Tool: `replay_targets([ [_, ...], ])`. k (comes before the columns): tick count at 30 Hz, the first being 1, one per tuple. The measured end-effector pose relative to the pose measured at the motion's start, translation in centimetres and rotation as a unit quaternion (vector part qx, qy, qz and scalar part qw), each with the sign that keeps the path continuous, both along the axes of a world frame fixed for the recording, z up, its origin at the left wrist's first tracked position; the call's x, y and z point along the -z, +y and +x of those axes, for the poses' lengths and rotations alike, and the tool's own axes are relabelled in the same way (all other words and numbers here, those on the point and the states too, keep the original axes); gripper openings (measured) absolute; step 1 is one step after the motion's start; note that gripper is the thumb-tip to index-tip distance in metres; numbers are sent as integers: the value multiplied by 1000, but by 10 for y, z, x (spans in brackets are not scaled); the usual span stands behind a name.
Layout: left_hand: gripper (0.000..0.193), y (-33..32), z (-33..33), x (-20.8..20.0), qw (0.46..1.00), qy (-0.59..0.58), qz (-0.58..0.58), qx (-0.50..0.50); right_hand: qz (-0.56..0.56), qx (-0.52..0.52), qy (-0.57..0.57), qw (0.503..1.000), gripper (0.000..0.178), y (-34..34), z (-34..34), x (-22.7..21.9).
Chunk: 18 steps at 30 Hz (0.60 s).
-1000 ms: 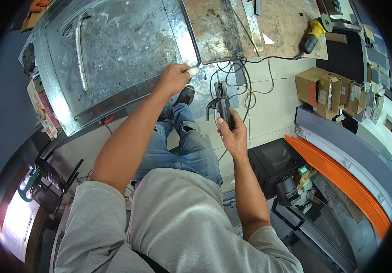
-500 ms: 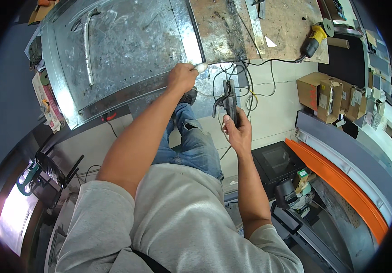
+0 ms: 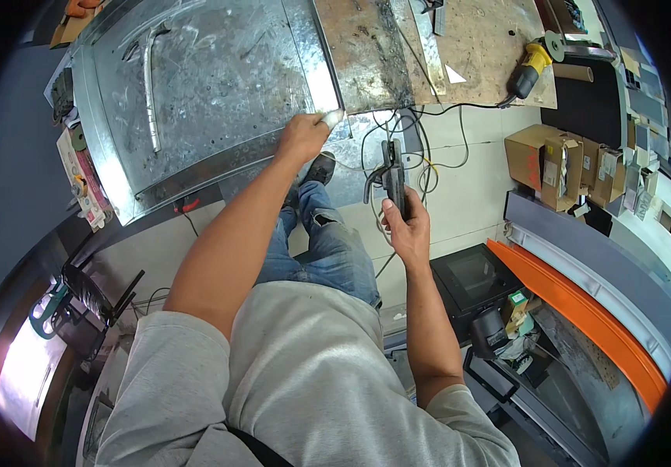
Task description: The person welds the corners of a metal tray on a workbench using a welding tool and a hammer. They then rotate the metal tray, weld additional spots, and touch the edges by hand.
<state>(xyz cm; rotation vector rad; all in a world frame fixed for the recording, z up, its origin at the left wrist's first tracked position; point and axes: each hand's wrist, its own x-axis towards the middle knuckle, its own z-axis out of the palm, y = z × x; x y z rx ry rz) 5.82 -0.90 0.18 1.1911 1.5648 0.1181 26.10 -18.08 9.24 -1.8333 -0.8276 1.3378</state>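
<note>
Clamping right hand [image 3: 408, 225] on dark tool [image 3: 395, 177] right of metal panel [image 3: 218, 86] | resting left hand [image 3: 301, 140] at panel's corner, grip unclear | seemingly positioning tool | next likely needing steadiness

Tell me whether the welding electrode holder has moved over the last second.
Yes. Judged against the cardboard boxes on the floor, the welding electrode holder in the right hand has shifted slightly right, toward them.
</note>
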Motion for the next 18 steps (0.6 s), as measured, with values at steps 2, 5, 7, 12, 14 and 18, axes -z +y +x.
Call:
replay_targets([
  [2, 28, -8, -7, 4, 998, -30, 45, -39, -5, -17, 4, 1000, 41, 3, 2, -3],
  [5, 24, -21, -17, 3, 987, -86, 120, -68, -12, -20, -11, 1000, 39, 4, 5, 0],
  [7, 28, -32, -16, -10, 980, -116, 149, -58, -15, -12, -12, 1000, 39, 4, 8, 1],
  [12, 46, -48, -17, -25, 894, 58, 414, 157, -10, -7, -8, 1000, 39, 6, 9, 3],
  [14, 40, -48, -19, -22, 899, 56, 403, 160, -11, -9, -14, 1000, 39, 8, 7, 1],
  [18, 28, -42, -19, -12, 911, 12, 387, 141, -5, -6, 0, 1000, 39, 9, 7, 0],
])
